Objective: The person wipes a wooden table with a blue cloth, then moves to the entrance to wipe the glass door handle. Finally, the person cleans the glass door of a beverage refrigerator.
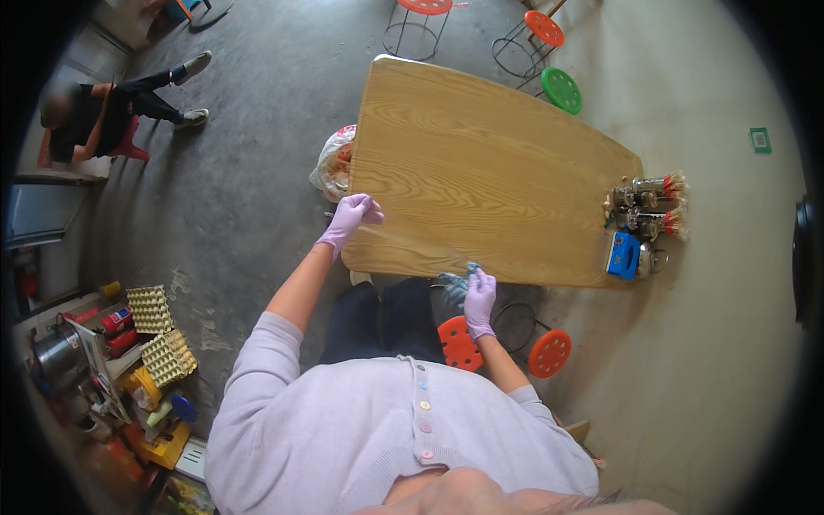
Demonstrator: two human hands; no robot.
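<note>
A thin purple glove covers my left hand point(353, 219), raised over the near left corner of the wooden table point(496, 174), fingers pinched. From it a faint translucent strip point(412, 239), apparently clear plastic film, runs down to my right hand point(480, 297). That hand wears a matching glove and is closed on a crumpled blue-and-white bundle point(455, 288) just off the table's near edge; whether this is cloth or printed plastic I cannot tell. The strip's ends are hidden in my fingers.
Jars point(644, 198) with skewer-like sticks, a blue box point(623, 255) and a metal kettle point(649, 260) stand at the table's right end. A filled plastic bag point(335, 166) is beside its left edge. Stools point(549, 353) flank the table. A seated person point(96, 119) is far left, above egg trays point(168, 357).
</note>
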